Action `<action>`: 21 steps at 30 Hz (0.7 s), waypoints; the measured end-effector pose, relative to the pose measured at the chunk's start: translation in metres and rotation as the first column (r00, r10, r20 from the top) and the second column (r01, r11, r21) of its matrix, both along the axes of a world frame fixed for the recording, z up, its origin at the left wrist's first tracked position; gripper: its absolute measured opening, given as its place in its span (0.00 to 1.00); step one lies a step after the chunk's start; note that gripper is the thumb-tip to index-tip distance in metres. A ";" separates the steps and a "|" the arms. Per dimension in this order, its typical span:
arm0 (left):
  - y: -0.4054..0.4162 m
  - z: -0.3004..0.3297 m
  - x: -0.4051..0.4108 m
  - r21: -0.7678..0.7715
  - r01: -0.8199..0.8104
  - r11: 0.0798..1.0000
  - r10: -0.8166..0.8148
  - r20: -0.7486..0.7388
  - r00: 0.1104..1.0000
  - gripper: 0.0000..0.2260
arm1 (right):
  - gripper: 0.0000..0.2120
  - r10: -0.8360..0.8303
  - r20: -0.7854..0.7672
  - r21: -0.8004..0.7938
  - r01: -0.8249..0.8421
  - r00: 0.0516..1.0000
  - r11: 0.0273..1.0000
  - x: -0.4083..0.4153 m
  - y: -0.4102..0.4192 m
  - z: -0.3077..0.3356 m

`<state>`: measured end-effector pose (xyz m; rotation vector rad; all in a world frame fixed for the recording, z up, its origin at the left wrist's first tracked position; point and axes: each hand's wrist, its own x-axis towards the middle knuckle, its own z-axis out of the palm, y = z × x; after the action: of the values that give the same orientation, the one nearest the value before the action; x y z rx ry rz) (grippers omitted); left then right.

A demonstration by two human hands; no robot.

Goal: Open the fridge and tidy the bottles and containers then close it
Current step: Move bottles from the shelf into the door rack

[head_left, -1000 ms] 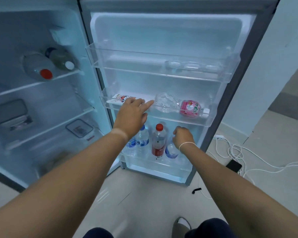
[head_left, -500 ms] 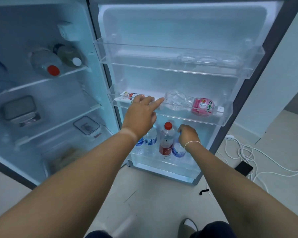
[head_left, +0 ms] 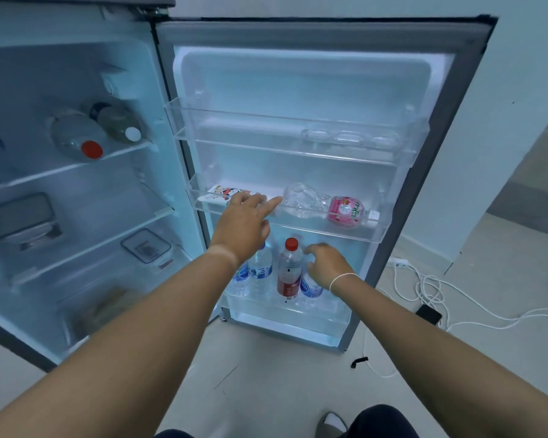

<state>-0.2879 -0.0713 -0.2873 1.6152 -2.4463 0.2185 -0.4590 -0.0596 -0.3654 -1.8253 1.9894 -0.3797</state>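
The fridge door (head_left: 307,36) stands wide open. On its middle rack (head_left: 301,230) a clear bottle with a pink label (head_left: 323,205) lies on its side beside a flat carton (head_left: 222,195). My left hand (head_left: 241,224) is at that rack's front edge, fingers spread, index finger pointing at the lying bottle, holding nothing. The bottom rack (head_left: 285,314) holds upright bottles: a red-capped, red-labelled bottle (head_left: 289,268) and blue-labelled water bottles (head_left: 260,268). My right hand (head_left: 328,267) curls over a blue-labelled bottle (head_left: 310,287) right of the red one; its grip is hidden.
Inside the fridge, two bottles (head_left: 83,137) lie on the top shelf and lidded containers (head_left: 21,218) (head_left: 146,246) sit on lower shelves. The door's top rack (head_left: 298,153) holds an egg tray. White cables (head_left: 431,292), a power strip and a dark phone (head_left: 428,314) lie on the floor at right.
The view has tilted up and back, showing the door's top edge. My right hand's fingers have loosened and spread slightly over the bottle top. My left hand stays at the middle rack.
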 end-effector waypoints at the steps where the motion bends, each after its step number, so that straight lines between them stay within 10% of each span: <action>1: 0.000 0.001 0.000 0.016 0.000 1.000 0.000 -0.007 1.000 0.23 | 0.18 0.063 -0.038 -0.007 -0.064 0.997 0.998 0.001 0.008 0.010; 6: 0.004 0.007 0.001 0.076 0.021 0.997 -0.020 -0.014 1.000 0.25 | 0.14 0.247 -0.238 -0.225 -0.301 0.939 0.927 -0.004 0.044 0.068; 12: 0.000 0.010 0.005 0.131 0.028 0.991 -0.024 -0.027 0.999 0.24 | 0.14 0.073 -0.161 -0.459 -0.140 0.984 0.877 -0.025 0.040 0.109; 21: -0.016 0.022 0.016 0.172 -0.038 0.984 0.014 0.144 0.990 0.22 | 0.21 -0.186 0.114 0.028 0.184 0.976 0.983 -0.031 0.000 0.120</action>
<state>-0.2723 -0.0873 -0.2653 1.7599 -2.6173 0.1307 -0.4904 -0.0599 -0.2453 -1.5741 2.0799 -0.5110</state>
